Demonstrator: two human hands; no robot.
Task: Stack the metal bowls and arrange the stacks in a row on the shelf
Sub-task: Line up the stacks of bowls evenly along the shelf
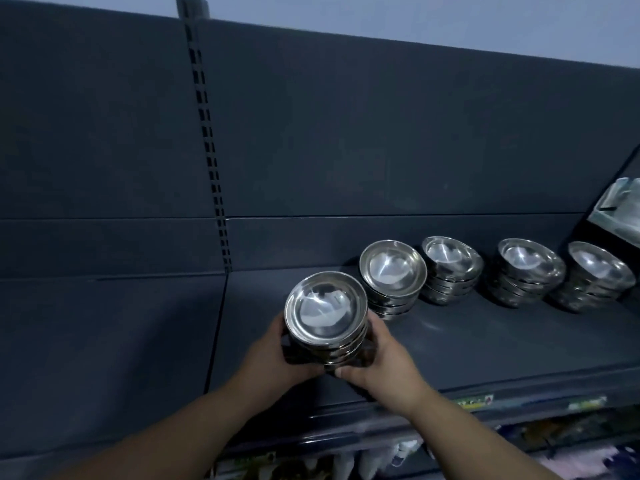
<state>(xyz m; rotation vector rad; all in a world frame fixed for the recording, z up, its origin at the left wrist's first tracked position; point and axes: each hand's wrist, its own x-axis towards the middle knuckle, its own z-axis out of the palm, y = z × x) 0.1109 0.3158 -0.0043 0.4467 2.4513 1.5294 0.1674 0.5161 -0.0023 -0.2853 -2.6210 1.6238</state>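
We have both hands on 1 stack of metal bowls (326, 315), over the front part of the dark shelf (485, 344). Our left hand (273, 358) cups the stack's left side and base, fingers wrapped snug against the bowls. Our right hand (384, 358) grips the right side, thumb at the bottom edge, fingers curled behind. We can't tell if the stack's base touches the shelf; the hands hide it.

4 more stacks stand in a row toward the back: stack 2 (393, 271) just beside the held one, then stack 3 (452, 263), stack 4 (530, 268), stack 5 (599, 271). All open side up. Slotted upright (207, 133) on the back panel, left of the row.
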